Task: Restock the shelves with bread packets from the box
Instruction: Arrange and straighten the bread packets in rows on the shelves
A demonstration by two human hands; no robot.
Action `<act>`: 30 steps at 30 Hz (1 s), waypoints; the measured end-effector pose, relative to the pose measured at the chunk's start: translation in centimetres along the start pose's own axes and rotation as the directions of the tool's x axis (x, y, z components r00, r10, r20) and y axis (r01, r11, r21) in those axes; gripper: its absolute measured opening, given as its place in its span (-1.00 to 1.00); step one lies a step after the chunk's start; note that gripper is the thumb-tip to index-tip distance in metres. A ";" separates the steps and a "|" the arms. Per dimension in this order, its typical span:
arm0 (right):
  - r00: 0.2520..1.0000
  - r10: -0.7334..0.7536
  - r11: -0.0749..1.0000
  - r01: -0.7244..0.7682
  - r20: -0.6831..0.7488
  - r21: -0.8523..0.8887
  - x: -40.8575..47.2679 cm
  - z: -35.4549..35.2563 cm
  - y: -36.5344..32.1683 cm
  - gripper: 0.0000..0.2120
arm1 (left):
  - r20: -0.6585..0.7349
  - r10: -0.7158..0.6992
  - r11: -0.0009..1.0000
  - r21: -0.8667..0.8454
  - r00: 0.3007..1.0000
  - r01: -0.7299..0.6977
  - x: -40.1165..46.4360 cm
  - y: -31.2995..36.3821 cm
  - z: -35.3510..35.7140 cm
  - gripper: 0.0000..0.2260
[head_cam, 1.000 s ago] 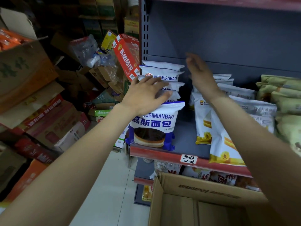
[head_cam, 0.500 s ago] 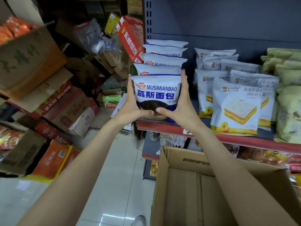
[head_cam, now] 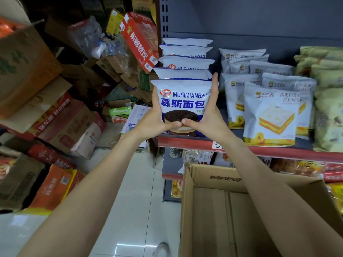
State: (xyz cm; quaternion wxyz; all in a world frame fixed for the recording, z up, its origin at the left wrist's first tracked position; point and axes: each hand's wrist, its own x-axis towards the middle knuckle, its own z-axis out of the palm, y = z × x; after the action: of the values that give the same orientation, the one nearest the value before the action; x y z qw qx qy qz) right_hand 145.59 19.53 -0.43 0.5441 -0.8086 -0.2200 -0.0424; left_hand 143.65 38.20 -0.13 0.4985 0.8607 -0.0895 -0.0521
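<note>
A row of white-and-blue mousse bread packets stands upright at the left end of the red-edged shelf point(head_cam: 278, 151). The front bread packet point(head_cam: 183, 101) is held at the shelf's front edge between both hands. My left hand point(head_cam: 156, 119) grips its left side and my right hand point(head_cam: 209, 115) its right side, with the fingers reaching up along the edge. Both thumbs press on the front, almost touching over the printed cake. Below my right arm stands the open cardboard box point(head_cam: 204, 177), and only its bare cardboard inside shows.
White-and-yellow sandwich bread packets point(head_cam: 269, 115) fill the shelf's middle, and pale green packets point(head_cam: 326, 115) stand at the right. Piled cartons point(head_cam: 55, 117) crowd the left. More goods lie on the lower shelf. White tiled floor point(head_cam: 137, 201) runs between cartons and box.
A second ago my hands were reaching over and behind the row of packets. They came forward and took the front packet by its sides, and my thumbs have since moved closer together.
</note>
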 end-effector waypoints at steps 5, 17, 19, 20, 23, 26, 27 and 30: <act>0.998 0.047 0.999 -0.048 -0.039 -0.006 -0.7 0.2 -0.7 0.23 | 0.012 -0.023 0.998 -0.054 1.000 0.024 -0.7 0.8 -0.2 0.11; 0.965 0.108 0.961 -0.163 -0.237 -0.224 -11.5 -6.7 -5.0 -0.47 | -0.584 -0.068 0.951 -0.283 0.809 -0.124 -9.9 8.1 5.0 -0.80; 0.927 0.143 0.949 -0.228 -0.347 -0.218 -13.0 -9.6 -3.8 -0.60 | -0.472 0.063 0.956 -0.223 0.879 -0.188 -9.2 8.9 7.0 -0.83; 0.905 0.159 0.940 -0.261 -0.394 -0.219 -13.6 -11.0 -3.1 -0.62 | -0.394 0.108 0.963 -0.187 0.913 -0.195 -8.5 9.4 8.0 -0.82; 0.865 0.236 0.899 -0.368 -0.443 -0.239 -14.0 -14.3 -0.8 -0.49 | -0.156 0.089 0.986 -0.127 0.984 -0.109 -5.4 10.2 11.5 -0.66; 0.880 0.316 0.862 -0.422 -0.356 -0.280 -13.3 -15.9 1.6 -0.30 | -0.024 -0.038 0.992 -0.119 0.999 0.035 -2.2 10.6 14.7 -0.42; 0.886 0.330 0.862 -0.423 -0.324 -0.279 -12.9 -16.1 2.3 -0.26 | -0.020 -0.060 0.991 -0.124 0.998 0.057 -1.2 10.7 15.6 -0.37; 0.889 0.370 0.860 -0.438 -0.270 -0.262 -11.9 -16.5 3.9 -0.20 | -0.055 -0.101 0.986 -0.139 0.993 0.093 1.3 11.4 17.8 -0.27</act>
State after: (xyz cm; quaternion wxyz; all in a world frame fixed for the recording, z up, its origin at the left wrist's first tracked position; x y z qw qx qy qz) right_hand 139.25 -0.14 -0.76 0.4244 -0.9039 0.0238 -0.0466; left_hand 140.58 17.22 0.90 0.5553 0.8293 -0.0281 -0.0555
